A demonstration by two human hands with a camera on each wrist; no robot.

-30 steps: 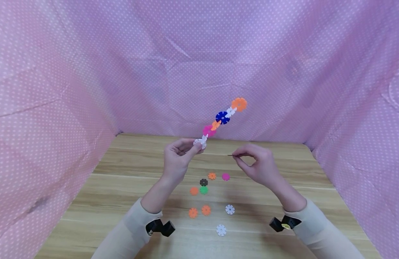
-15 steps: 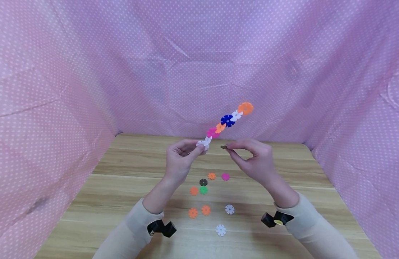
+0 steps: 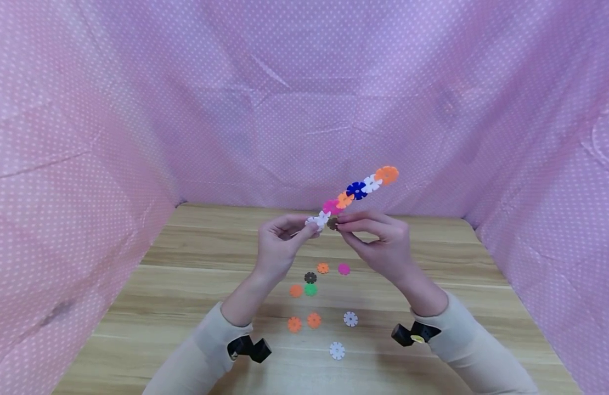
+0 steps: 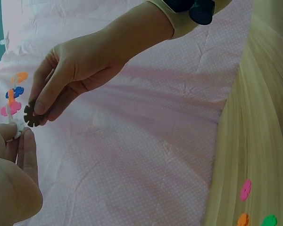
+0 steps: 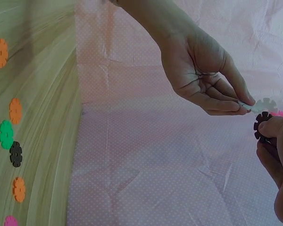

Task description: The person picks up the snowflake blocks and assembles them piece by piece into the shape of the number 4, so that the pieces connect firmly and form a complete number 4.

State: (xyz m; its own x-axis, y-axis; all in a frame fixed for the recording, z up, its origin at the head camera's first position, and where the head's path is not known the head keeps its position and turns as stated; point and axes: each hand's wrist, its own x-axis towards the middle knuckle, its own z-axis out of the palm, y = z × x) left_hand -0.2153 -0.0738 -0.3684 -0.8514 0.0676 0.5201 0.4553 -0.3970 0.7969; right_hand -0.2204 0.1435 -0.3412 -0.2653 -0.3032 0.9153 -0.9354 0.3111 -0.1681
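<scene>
My left hand (image 3: 281,241) pinches the white end disc of a chain of notched plastic discs (image 3: 356,191). From that end the chain slants up to the right through white, pink, orange, dark blue and white to an orange disc (image 3: 387,175). Between thumb and fingers, my right hand (image 3: 381,241) holds a loose dark brown notched disc (image 4: 31,114), close beside the chain's white end. In the right wrist view the brown disc overlaps the white disc (image 5: 265,105); whether they touch I cannot tell.
On the wooden table (image 3: 186,274) lie several loose discs, among them a green disc (image 3: 310,289), a dark brown one (image 3: 310,277), a pink one (image 3: 344,269) and a white one (image 3: 337,350). Pink dotted cloth (image 3: 304,109) walls in the back and sides.
My right hand has come left and slightly up, bringing the brown disc to the chain's white end and turning its face into view. My left hand moved slightly right; the chain's far end dipped rightward.
</scene>
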